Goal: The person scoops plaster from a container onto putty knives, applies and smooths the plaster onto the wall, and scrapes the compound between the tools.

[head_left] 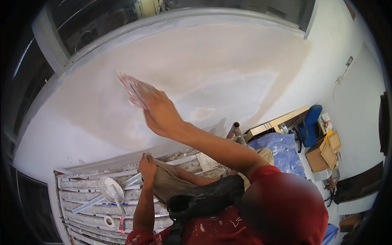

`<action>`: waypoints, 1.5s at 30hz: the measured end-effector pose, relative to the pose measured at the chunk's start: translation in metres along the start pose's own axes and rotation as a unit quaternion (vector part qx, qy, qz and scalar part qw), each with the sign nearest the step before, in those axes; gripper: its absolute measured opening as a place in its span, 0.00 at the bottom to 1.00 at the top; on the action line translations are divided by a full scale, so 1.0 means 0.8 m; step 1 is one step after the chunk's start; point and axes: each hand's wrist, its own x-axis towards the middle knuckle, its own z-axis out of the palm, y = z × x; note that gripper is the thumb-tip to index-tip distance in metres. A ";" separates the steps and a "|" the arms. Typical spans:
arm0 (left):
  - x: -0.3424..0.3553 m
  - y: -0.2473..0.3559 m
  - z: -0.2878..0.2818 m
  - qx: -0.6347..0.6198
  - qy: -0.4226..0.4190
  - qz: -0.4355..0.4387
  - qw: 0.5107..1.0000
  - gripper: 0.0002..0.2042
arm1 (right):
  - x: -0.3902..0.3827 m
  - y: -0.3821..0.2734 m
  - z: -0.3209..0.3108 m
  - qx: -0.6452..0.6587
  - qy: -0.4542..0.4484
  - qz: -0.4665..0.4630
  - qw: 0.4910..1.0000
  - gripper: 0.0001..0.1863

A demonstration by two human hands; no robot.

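Note:
My right hand (164, 112) reaches up and left across the wall (228, 94), its fingers closed around a thin, dusty, reddish-white pad (134, 90). The pad lies against the pale patched surface and is smeared by motion, so its exact kind does not show. Lower down, my left hand (147, 167) rests with curled fingers at my bent knee, in beige trousers (165, 179). Whatever its fingers may hold is hidden. Beside that forearm, a round white tub (111, 187) with a putty-smeared tool (119, 204) sits on the slatted platform (85, 183).
A long metal straightedge (92, 204), a tape roll (109, 221) and a red cutter (122, 224) lie on the platform. Window frames (196, 18) border the wall above. To the right are blue sheeting (281, 147), a blue chair (310, 126) and cardboard boxes (318, 157).

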 end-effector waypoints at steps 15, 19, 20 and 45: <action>0.001 0.008 0.018 0.021 0.021 0.040 0.999 0.18 | -0.051 0.331 -0.558 -0.241 0.413 0.202 0.855 0.29; 0.006 0.002 0.021 0.015 -0.006 0.050 0.999 0.18 | -0.015 0.384 -0.625 -0.224 0.436 0.270 0.829 0.30; 0.004 0.004 0.022 0.017 -0.004 0.054 0.998 0.17 | -0.016 0.396 -0.634 -0.227 0.432 0.263 0.832 0.30; 0.028 -0.021 0.041 0.105 -0.032 0.010 0.994 0.19 | -0.127 0.287 -0.530 0.479 0.364 0.261 0.755 0.17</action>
